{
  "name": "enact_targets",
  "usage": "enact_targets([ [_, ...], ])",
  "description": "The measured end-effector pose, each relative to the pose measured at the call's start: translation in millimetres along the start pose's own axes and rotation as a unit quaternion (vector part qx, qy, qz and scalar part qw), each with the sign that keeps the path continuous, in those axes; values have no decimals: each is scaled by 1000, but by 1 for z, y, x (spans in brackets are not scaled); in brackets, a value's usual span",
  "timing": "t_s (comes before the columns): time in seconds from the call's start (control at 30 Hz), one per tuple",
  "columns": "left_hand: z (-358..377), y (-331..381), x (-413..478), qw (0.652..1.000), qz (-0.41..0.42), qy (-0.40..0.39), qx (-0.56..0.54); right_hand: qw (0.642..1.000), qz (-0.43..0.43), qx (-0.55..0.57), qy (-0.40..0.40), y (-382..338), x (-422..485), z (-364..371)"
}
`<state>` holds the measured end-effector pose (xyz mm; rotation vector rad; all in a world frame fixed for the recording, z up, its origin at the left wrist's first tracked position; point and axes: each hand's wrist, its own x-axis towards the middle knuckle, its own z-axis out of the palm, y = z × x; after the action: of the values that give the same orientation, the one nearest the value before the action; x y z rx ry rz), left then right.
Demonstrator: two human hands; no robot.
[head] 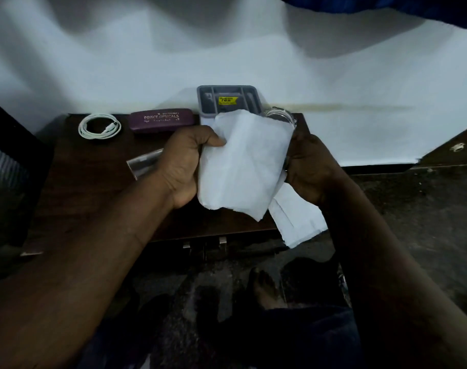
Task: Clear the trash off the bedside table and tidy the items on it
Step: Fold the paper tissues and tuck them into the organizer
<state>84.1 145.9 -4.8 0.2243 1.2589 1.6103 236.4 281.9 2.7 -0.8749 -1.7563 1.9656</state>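
White bedsheet (227, 62) behind, dark table (93, 198) in front of it; you hold the paper (243, 166) up above the table's right half, a second flap hanging below your right wrist. Your left hand (184, 163) clamps its left edge, thumb on the front face; your right hand (309, 166) grips the right edge, fingers hidden behind it. On the table: grey tray (228, 88) at the back, purple case (161, 120) left of it, coiled cable (99, 127) further left, clear wrapper (144, 162) by your left wrist, glass (281, 115) partly behind the paper.
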Motion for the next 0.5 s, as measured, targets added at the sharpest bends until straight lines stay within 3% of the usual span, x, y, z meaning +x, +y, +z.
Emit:
enact_targets([
  [0.13, 0, -3, 1, 1000, -4, 10, -2, 996, 45, 77, -28, 0, 0, -3],
  [0.5, -1, -2, -4, 997, -55, -43, 15, 989, 20, 143, -33, -8, 0, 1],
])
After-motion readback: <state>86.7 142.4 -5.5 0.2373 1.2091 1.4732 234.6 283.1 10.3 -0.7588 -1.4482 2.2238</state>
